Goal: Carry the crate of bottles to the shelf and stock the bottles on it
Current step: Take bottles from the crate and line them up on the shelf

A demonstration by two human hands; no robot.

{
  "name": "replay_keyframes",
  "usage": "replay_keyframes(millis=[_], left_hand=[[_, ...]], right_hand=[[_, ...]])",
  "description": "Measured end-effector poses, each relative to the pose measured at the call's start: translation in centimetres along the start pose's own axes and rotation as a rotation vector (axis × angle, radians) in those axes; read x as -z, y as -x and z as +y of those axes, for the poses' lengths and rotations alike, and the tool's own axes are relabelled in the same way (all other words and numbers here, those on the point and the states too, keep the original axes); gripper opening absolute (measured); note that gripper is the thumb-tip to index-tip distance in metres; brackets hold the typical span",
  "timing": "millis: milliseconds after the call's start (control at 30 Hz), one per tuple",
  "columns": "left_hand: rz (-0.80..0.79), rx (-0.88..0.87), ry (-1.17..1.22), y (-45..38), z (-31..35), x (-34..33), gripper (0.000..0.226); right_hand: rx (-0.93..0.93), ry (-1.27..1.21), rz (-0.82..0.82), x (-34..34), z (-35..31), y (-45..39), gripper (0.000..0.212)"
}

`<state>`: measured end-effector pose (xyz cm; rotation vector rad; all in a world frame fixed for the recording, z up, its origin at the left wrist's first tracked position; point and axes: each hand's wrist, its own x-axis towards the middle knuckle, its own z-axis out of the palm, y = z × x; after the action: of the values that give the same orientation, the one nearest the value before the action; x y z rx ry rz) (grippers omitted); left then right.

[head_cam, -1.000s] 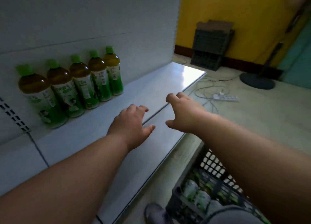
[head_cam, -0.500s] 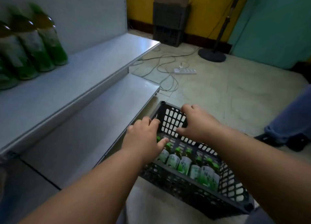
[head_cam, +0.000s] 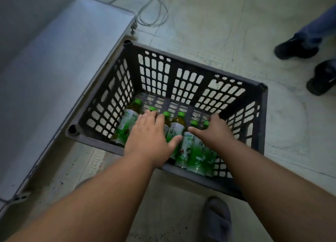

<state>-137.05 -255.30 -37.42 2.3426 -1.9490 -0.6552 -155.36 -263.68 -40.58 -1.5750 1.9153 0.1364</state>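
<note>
Looking down from the head view, a dark crate (head_cam: 181, 72) was seen on the floor (head_cam: 209, 23), just beside the low grey shelf (head_cam: 54, 60). Green-capped bottles (head_cam: 177, 127) were lying on their sides in the bottom of the crate, packed close together. More than half of the crate was bare.

Both hands were reached down inside the crate. The left hand (head_cam: 149, 134) was spread wide and laid flat over the bottles near the shelf side, with nothing gripped yet. The right hand (head_cam: 213, 131) was also spread wide, on the side of the crate away from the shelf, with its thumb stretched toward the left hand. It could not be told if its fingers were touching a bottle or just above one.

Beyond the crate, a white cable (head_cam: 152, 11) was lying on the floor. Two dark shoes (head_cam: 298, 48) of another person were seen well apart from the crate.

The bottles looked full, so each one was judged to be a bit heavy. The plastic was judged stiff and smooth, maybe slippery on the shiny label. A good hold would likely be around the middle, or the thin neck under the cap.
</note>
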Motion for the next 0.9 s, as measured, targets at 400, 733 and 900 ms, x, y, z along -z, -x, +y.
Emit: replay_keyframes(millis=[400,733,900], left_hand=[[-0.013,0.008,-0.091,-0.9,-0.2,-1.0,0.104],[0.016,-0.029,-0.074,-0.3,0.0,-0.3,0.105],[0.134,-0.01,0.21,3.9,-1.6,4.9,0.101]], right_hand=[[-0.438,-0.059,-0.042,-6.5,1.9,-7.7,0.099],[-0.017,-0.396,0.082,-1.1,-1.4,-1.0,0.065],[0.333,-0.394,0.191,5.8,-8.1,6.4,0.058]])
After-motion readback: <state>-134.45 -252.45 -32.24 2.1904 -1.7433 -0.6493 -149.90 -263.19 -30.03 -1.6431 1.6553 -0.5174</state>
